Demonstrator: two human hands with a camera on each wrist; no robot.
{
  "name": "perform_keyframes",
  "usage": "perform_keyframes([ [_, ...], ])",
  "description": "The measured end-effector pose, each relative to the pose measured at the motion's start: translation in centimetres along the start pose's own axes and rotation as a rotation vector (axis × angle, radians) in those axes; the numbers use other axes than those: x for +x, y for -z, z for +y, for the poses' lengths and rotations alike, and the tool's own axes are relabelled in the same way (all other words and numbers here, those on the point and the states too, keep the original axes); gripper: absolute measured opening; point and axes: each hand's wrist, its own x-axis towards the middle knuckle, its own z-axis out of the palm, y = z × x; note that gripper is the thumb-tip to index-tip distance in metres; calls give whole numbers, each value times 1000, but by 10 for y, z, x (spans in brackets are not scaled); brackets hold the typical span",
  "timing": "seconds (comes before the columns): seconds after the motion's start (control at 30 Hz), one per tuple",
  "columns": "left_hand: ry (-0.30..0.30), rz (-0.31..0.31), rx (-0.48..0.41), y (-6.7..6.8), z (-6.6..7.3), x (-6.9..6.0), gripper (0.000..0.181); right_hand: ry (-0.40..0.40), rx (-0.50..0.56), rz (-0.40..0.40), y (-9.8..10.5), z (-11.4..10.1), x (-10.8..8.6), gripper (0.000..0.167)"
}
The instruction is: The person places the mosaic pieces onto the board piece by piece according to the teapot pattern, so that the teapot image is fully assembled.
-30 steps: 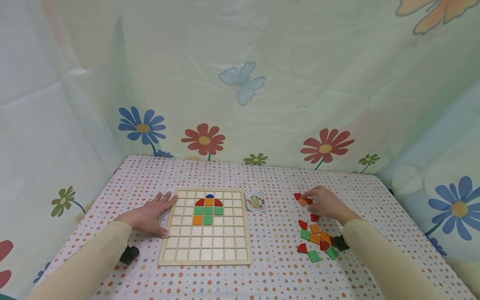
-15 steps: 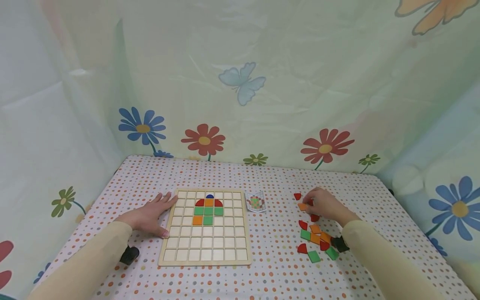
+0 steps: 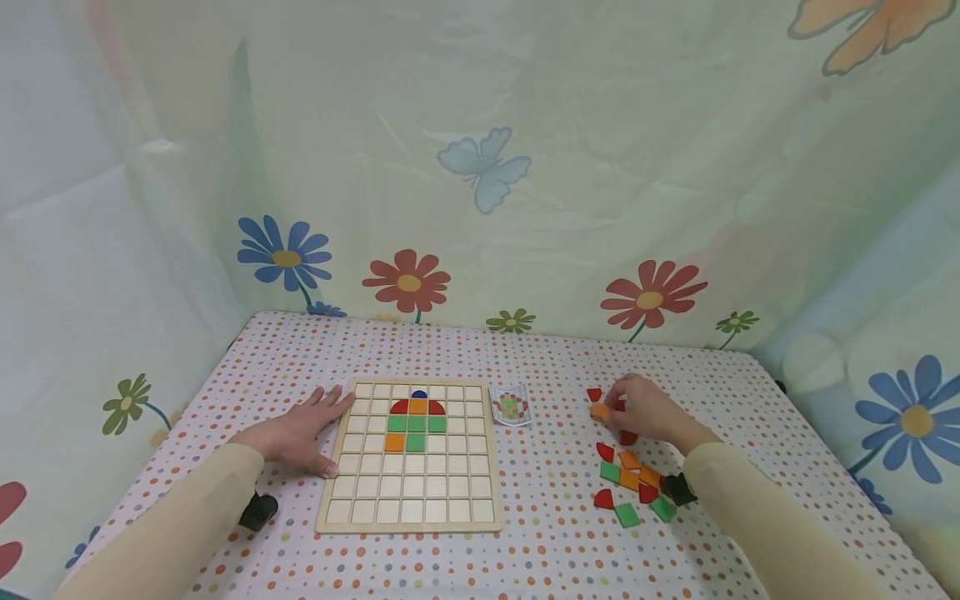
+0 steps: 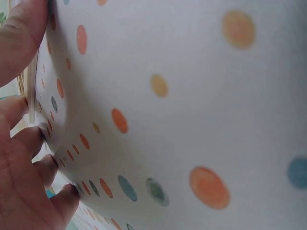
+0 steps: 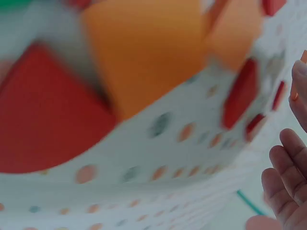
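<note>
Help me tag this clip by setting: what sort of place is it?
Probably a screened-off play or filming booth: flowered sheeting closes in the dotted tablecloth on three sides, and a grid board there holds coloured tiles.

1. Head view: soft, even, moderately bright light; colours slightly muted, focus fairly sharp across the desk [image 3: 555, 550].
2. A small patch of glare shines high on the left of the backdrop [image 3: 570, 100].
3. Left wrist view: greyer and dimmer, with soft shadow beside the left fingers [image 4: 29, 139].
4. Right wrist view: the close orange tile [image 5: 144, 52] and red tile [image 5: 48, 115] have blurred edges; the right fingers [image 5: 283, 163] look clearer.
</note>
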Motion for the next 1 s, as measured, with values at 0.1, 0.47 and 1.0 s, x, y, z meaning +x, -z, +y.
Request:
perform_keyframes([
  [0.1,-1,6,1,0,0,-1,112,63,12,21,5,-15,-1,14],
  [0.47,12,1,-2,1,1,0,112,185,62,15,1,-84,0,10],
  [1.0,5,1,-5,2,3,-1,112,339,69,-35,-30,-167,8,10],
])
